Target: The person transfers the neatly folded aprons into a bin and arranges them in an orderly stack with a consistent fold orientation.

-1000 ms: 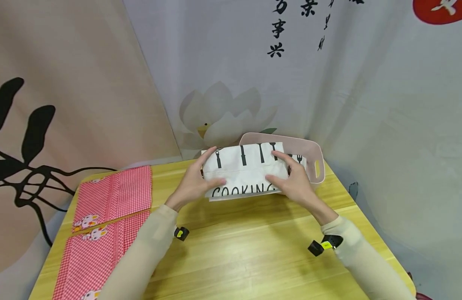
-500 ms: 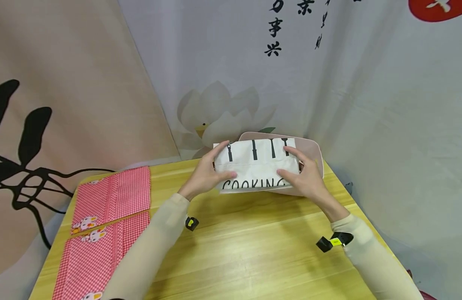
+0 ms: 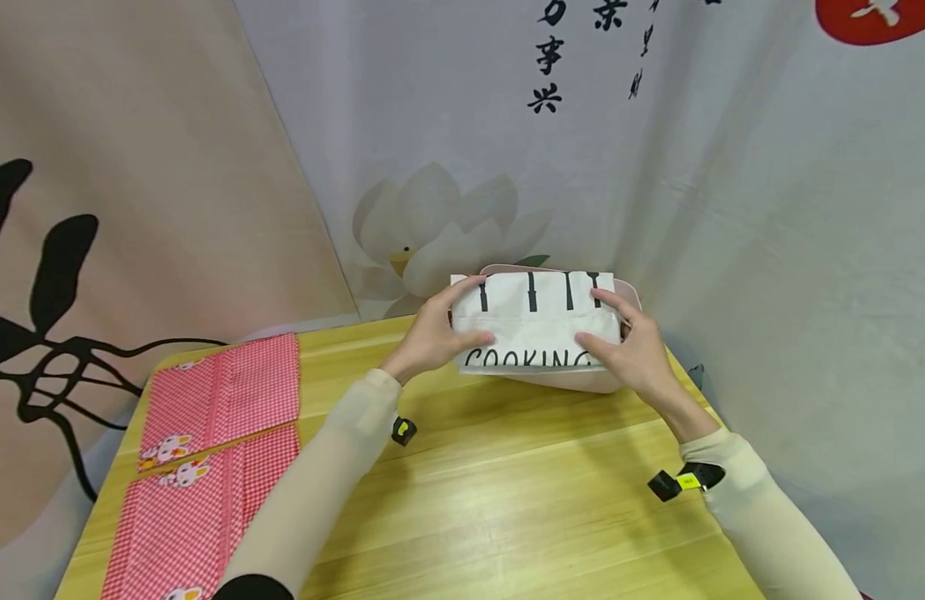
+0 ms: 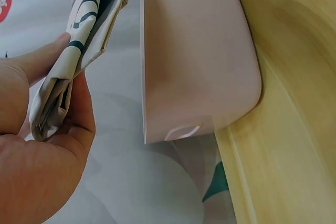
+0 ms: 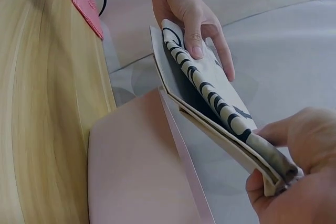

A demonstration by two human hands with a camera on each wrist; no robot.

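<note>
Our left hand [image 3: 435, 335] and right hand [image 3: 633, 346] are staying well apart from each other, both hands clamping the opposite ends of a folded white fabric cloth [image 3: 533, 321] printed with black utensil handles and the word COOKING.

Starting from the left, we are seeing a black leafy shape [image 3: 61, 258] showing against a peach-toned curtain [image 3: 147, 150]. Beside it, two folded red-and-white gingham cloths with rabbit figures [image 3: 222, 392] [image 3: 200, 517] are lying one in front of the other on the yellow wood-grain surface [image 3: 470, 500].

Next, our left thumb is pressing the near face of the white cloth. We are holding that cloth off the surface, above and partly in front of a pale pink plastic bin [image 3: 575, 382], which is standing near the far edge; the left wrist view is showing a gap between cloth and bin. The cloth's layers are parting along its lower edge in the right wrist view. Behind, a white curtain [image 3: 447, 100] is carrying a pale flower [image 3: 447, 217] and black characters [image 3: 545, 58].

Our right hand is pinching the other end, and farther right a red circle [image 3: 871, 18] is showing on the curtain.
</note>
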